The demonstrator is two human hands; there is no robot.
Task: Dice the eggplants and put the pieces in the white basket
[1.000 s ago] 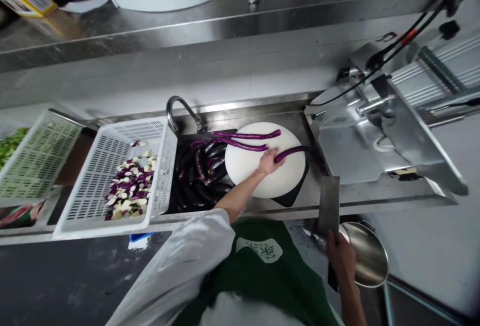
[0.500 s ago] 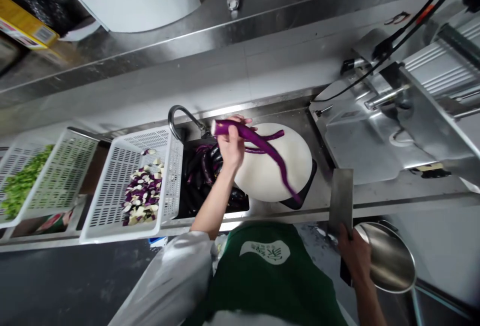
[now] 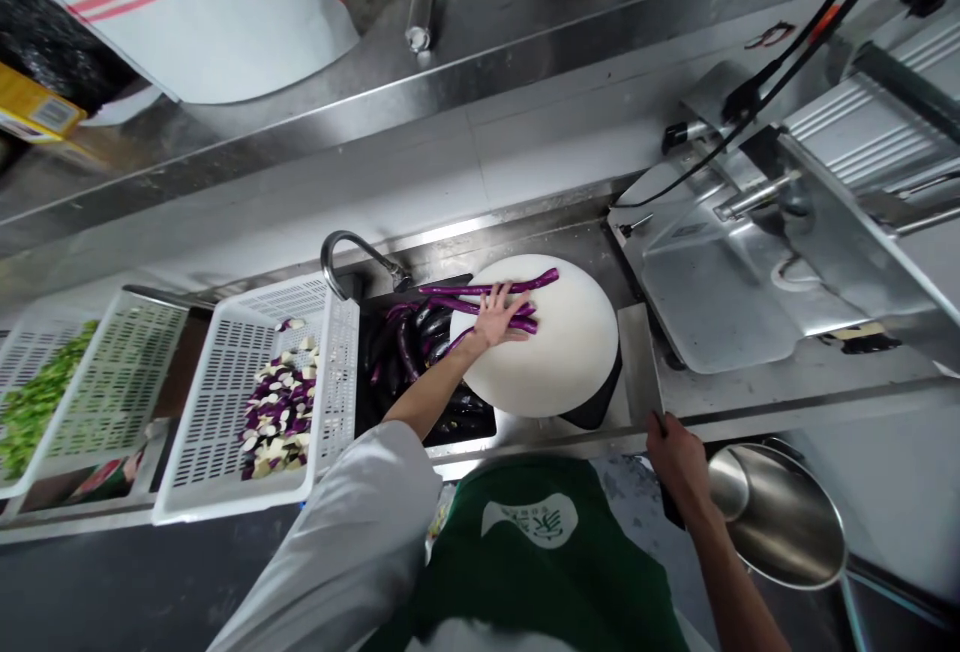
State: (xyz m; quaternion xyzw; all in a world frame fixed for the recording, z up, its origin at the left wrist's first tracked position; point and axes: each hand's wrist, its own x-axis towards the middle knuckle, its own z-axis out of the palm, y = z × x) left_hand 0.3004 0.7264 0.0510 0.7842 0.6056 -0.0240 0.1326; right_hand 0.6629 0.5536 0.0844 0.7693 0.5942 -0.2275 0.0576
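My left hand (image 3: 498, 315) lies flat with fingers spread on long purple eggplants (image 3: 491, 289) at the far edge of the round white cutting board (image 3: 559, 357). My right hand (image 3: 677, 464) grips the handle of a cleaver (image 3: 639, 362), whose broad blade lies over the counter just right of the board. More dark eggplants (image 3: 409, 342) fill the sink left of the board. A white basket (image 3: 225, 402) further left holds cut eggplant pieces (image 3: 279, 404).
A curved faucet (image 3: 352, 252) stands behind the sink. A steel slicing machine (image 3: 757, 242) with black cables takes up the right. A steel bowl (image 3: 784, 512) sits by my right arm. Another basket with green vegetables (image 3: 37, 397) is at the far left.
My left hand lifted one eggplant from the board's right side, swung it over and laid it with the others at the far edge. The cleaver came in closer to the board.
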